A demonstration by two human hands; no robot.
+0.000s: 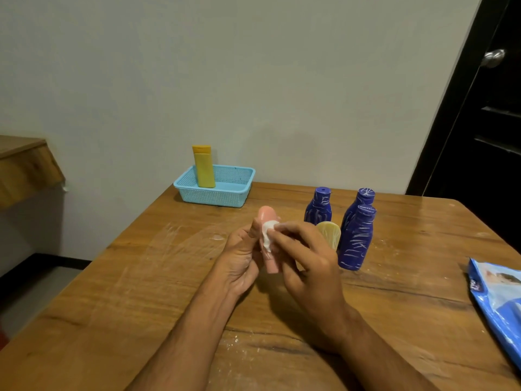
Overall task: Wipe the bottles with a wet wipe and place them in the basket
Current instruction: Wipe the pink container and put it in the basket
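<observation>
My left hand (241, 263) grips a small pink bottle (270, 263) above the middle of the wooden table. My right hand (306, 259) pinches a white wet wipe (267, 234) against the bottle's side. A yellow bottle (203, 166) stands upright in the light blue basket (222, 196) at the table's far edge. Three dark blue bottles with white scribbles stand to the right: one (318, 207) further back, two (356, 241) close together. A pale yellow bottle (329, 232) shows partly behind my right hand.
A blue wet wipe packet (496, 303) lies at the table's right edge. White dust marks streak the wooden table (141, 277). A dark door with a metal knob (492, 58) stands at the right. A wooden ledge (25, 165) juts out at the left.
</observation>
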